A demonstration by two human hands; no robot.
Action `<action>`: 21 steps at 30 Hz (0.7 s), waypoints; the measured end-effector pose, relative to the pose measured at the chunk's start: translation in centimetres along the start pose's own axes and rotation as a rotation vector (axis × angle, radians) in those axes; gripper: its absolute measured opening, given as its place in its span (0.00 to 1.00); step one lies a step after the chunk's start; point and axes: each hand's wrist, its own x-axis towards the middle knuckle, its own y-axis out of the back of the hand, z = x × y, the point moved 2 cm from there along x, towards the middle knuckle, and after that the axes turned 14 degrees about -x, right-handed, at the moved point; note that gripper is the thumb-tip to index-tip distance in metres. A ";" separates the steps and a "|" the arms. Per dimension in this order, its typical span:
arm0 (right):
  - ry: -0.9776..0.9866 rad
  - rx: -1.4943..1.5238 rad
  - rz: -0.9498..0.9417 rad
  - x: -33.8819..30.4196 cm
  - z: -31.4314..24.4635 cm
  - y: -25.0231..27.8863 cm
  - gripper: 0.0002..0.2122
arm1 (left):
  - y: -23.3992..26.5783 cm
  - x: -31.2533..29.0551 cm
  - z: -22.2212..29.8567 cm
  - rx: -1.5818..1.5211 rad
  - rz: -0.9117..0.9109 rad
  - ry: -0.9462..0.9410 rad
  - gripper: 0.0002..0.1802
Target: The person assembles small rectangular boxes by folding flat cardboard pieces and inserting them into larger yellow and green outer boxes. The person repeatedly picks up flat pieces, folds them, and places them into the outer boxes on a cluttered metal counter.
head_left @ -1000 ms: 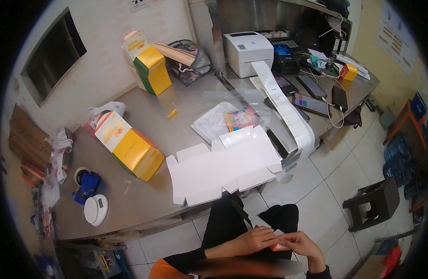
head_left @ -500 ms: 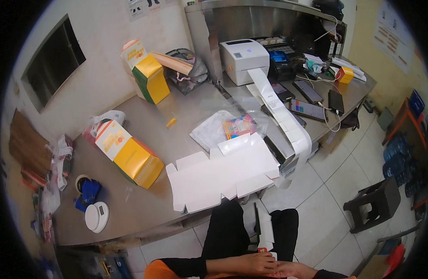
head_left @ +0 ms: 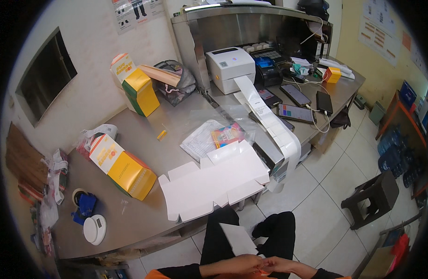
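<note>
Over my lap, a narrow folded piece of white card [head_left: 236, 238] sticks up at a slant from between my hands. My left hand [head_left: 244, 264] is closed at its lower end. Against those fingers, my right hand [head_left: 278, 264] is also closed on that end; the fingertips overlap and partly hide the grip. In front of me on the steel table lies an unfolded white carton blank [head_left: 214, 187], inner side up, with its flaps spread. Its near edge reaches the table's front edge.
Yellow-and-white cartons [head_left: 123, 166] stand or lie at left, near a white scale [head_left: 94, 229] and tape dispenser [head_left: 85, 204]. A label printer [head_left: 230, 69] trails a label strip [head_left: 269, 116] past the table edge. Phones [head_left: 295, 95] with cables lie right. A stool [head_left: 371, 199] stands on the floor.
The white card between my hands has turned, now showing a broader plain face and leaning left. My hands have come closer together. The whole view has shifted slightly.
</note>
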 end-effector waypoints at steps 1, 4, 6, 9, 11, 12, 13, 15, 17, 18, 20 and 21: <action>0.045 -0.086 0.048 -0.1 -1.2 0.2 0.17 | 0.8 -0.1 -0.2 -0.052 -0.018 0.011 0.09; 0.297 -0.194 0.327 -1.9 -6.1 1.7 0.15 | 3.4 -0.9 -0.5 -0.227 0.146 -0.113 0.05; 0.489 -0.201 0.744 -3.1 -9.4 3.1 0.14 | 5.2 -1.5 -0.5 -0.582 0.374 -0.059 0.05; 0.756 -0.168 0.969 -4.1 -13.1 4.0 0.23 | 7.2 -2.3 1.0 -0.962 0.614 -0.298 0.10; 0.785 -0.259 0.948 -4.1 -14.5 3.7 0.24 | 8.0 -2.3 2.5 -1.290 0.649 -0.530 0.15; 0.767 -0.305 0.922 -3.9 -15.0 3.4 0.24 | 8.3 -2.4 3.3 -1.456 0.624 -0.644 0.17; 0.740 -0.380 0.893 -3.9 -15.4 3.1 0.23 | 8.7 -2.5 3.9 -1.453 0.693 -0.661 0.20; 0.646 -0.447 0.875 -4.1 -16.1 3.1 0.20 | 9.9 -3.2 5.4 -1.353 0.722 -0.770 0.23; 0.419 -0.415 0.872 -4.7 -16.4 3.2 0.11 | 10.9 -3.7 6.5 -1.365 0.825 -0.831 0.25; 0.503 -0.355 0.863 -5.2 -16.7 2.9 0.10 | 11.3 -3.9 7.1 -1.391 0.852 -0.851 0.25; 0.523 -0.204 0.876 -6.1 -17.3 2.8 0.07 | 11.5 -4.3 8.5 -1.001 1.213 -0.936 0.26; 0.623 -0.271 0.917 -6.6 -17.9 2.6 0.07 | 11.2 -4.3 9.4 -0.544 1.494 -0.965 0.28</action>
